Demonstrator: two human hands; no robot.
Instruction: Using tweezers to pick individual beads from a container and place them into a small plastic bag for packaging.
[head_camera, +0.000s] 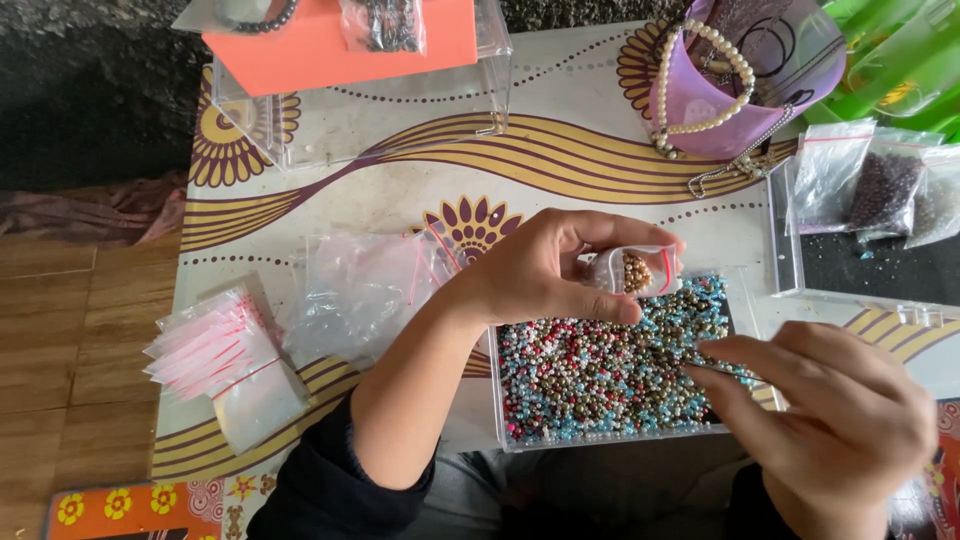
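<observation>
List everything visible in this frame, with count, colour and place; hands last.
Bead tray: one, clear, front centre, full of mixed red, blue, gold beads.
Small bag: one, clear, holding gold beads, above the tray.
Empty bags: a stack, clear with red strips, left.
Loose bag: one, clear, left of centre.
Orange box: one, top left.
Purple cup: one, top right, draped with a white pearl necklace.
Table: one, cream with swirls.
Left hand: holds the small bag.
Right hand: fingertips over the beads.
</observation>
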